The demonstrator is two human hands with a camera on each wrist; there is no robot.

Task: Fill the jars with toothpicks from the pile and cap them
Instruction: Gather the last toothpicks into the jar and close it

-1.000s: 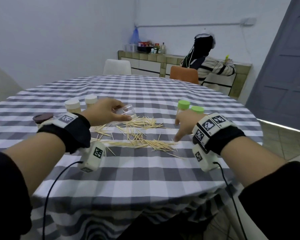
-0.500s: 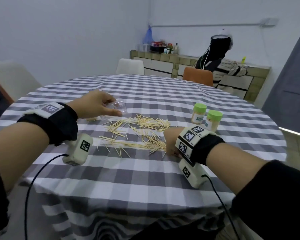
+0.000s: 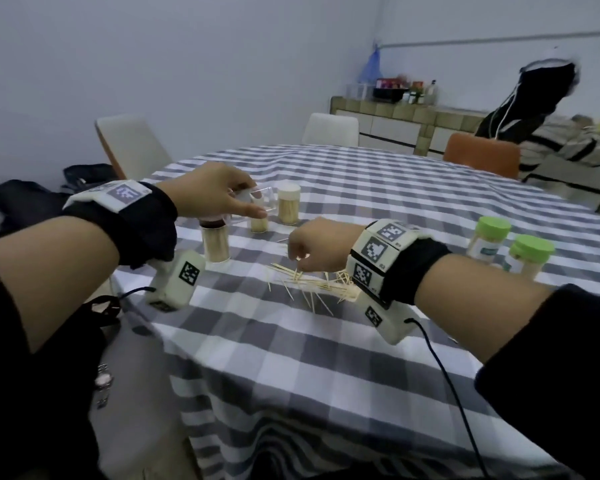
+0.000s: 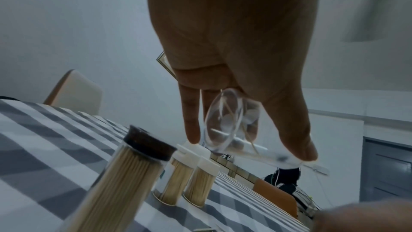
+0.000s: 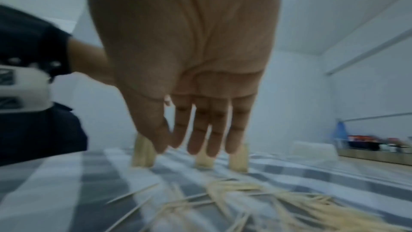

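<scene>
A head camera looks forward and down over both forearms at the checked desk (image 3: 326,358). The left wrist camera sits low and close, looking along the palm past three filled jars (image 4: 196,188). The right wrist camera looks just over the toothpick pile (image 5: 278,205) toward those same jars, shared by all views.

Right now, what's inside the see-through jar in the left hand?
The clear jar, gripped by the left hand, holds just a few toothpicks. It is mostly empty. The thumb and fingers cover parts of it.
</scene>
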